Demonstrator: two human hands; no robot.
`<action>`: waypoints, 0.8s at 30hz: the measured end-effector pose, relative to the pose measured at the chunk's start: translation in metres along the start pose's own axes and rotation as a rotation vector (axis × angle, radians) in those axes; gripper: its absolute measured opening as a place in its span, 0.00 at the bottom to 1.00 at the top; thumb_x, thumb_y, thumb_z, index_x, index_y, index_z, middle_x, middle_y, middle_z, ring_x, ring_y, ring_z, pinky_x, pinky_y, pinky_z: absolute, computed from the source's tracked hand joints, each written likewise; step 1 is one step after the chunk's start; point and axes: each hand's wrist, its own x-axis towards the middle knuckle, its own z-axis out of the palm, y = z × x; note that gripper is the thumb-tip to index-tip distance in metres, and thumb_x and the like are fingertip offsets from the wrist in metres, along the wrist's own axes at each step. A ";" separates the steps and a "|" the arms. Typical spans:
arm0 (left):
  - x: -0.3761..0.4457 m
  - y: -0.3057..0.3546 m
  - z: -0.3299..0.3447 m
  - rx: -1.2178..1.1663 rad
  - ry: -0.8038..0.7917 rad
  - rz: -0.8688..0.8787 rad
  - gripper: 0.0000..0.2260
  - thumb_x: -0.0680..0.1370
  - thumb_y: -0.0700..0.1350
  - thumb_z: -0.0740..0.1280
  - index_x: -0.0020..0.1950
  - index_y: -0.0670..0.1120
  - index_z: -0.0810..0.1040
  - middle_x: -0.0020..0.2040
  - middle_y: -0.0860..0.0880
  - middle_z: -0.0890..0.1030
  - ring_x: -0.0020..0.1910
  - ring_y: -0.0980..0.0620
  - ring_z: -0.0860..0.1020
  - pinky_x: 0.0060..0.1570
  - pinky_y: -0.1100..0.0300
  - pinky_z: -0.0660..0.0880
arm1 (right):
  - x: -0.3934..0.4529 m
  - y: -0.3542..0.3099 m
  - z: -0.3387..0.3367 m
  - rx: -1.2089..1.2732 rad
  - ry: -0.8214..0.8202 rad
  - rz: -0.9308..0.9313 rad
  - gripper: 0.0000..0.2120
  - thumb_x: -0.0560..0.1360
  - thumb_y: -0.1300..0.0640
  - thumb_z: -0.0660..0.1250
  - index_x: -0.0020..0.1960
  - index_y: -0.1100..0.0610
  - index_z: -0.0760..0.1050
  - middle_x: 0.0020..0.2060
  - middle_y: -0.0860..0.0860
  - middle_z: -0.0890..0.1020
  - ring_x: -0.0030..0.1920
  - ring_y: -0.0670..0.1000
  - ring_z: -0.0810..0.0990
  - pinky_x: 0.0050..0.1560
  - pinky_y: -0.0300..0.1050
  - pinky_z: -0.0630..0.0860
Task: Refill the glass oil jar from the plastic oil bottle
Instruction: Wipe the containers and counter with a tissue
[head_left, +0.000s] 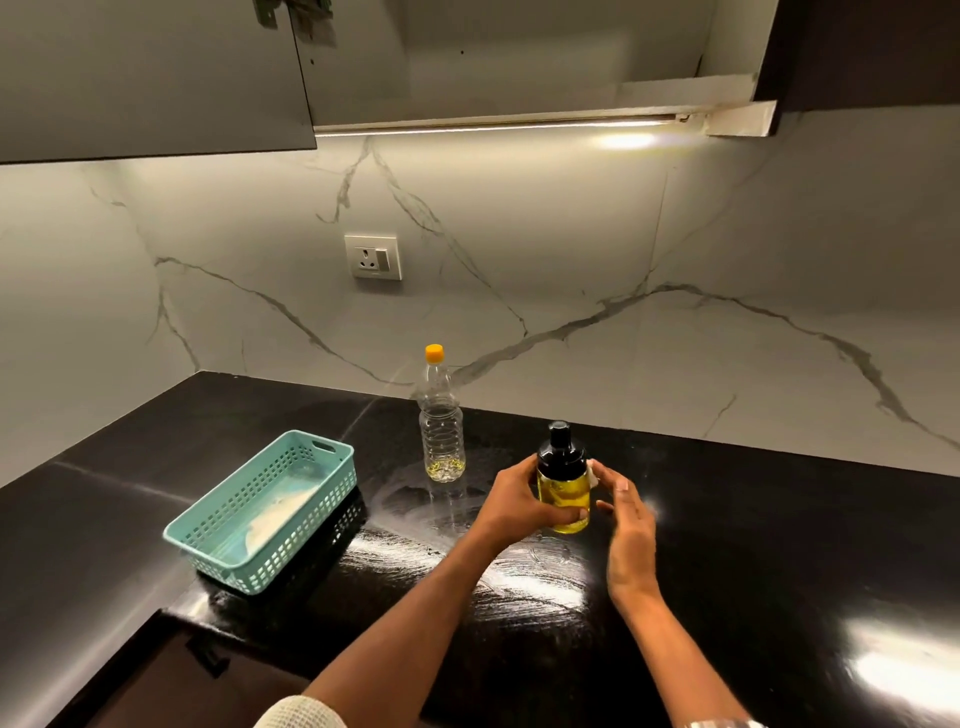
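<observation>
Both hands are up around the glass oil jar (563, 493) near the middle of the black countertop (753, 545). Left hand (511, 501) is wrapped around the jar's left side, fingers curled across the front near the bottom, so it's got a proper grip on it. Right hand (626, 525) is just beside the jar on the right with the fingers spread loose, and there's a small white scrap (592, 470) pinched or touching at the fingertips up by the jar's shoulder, can't tell which. Now going left to right across the counter: a teal plastic basket (332, 457) sits toward the left edge, angled, with something pale lying in the bottom. Next comes the plastic oil bottle (441, 431), standing upright close to the back edge by the marble wall, orange cap (434, 353) on, nearly empty with just a bit of yellow oil at the bottom. Then the jar itself, upright, black pump-style lid (560, 449) on top, yellow oil filling most of the glass body. It's a little in front and to the right of the bottle, not touching it. Countertop around it all looks smeary and shiny, with glare patches toward the right front corner. On the wall behind, a white socket (373, 256) sits above the bottle.
</observation>
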 end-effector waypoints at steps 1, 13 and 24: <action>0.000 0.001 -0.001 0.007 -0.011 0.000 0.25 0.64 0.42 0.80 0.58 0.53 0.76 0.51 0.55 0.82 0.51 0.62 0.80 0.47 0.71 0.75 | -0.001 -0.001 0.000 -0.004 0.000 0.001 0.18 0.81 0.48 0.53 0.61 0.52 0.78 0.57 0.44 0.81 0.60 0.45 0.77 0.58 0.46 0.71; 0.001 0.010 0.000 0.015 -0.042 0.017 0.25 0.64 0.45 0.81 0.57 0.53 0.76 0.49 0.58 0.82 0.48 0.64 0.80 0.47 0.70 0.75 | -0.005 -0.018 -0.002 -0.002 0.049 -0.015 0.20 0.79 0.47 0.54 0.59 0.55 0.78 0.55 0.48 0.82 0.58 0.48 0.79 0.57 0.46 0.73; 0.003 0.027 0.000 -0.031 -0.144 0.078 0.27 0.63 0.46 0.81 0.58 0.53 0.77 0.54 0.53 0.83 0.54 0.56 0.81 0.56 0.60 0.77 | -0.009 -0.019 -0.010 0.123 0.032 0.160 0.17 0.82 0.52 0.54 0.58 0.59 0.79 0.50 0.56 0.84 0.53 0.54 0.82 0.54 0.47 0.77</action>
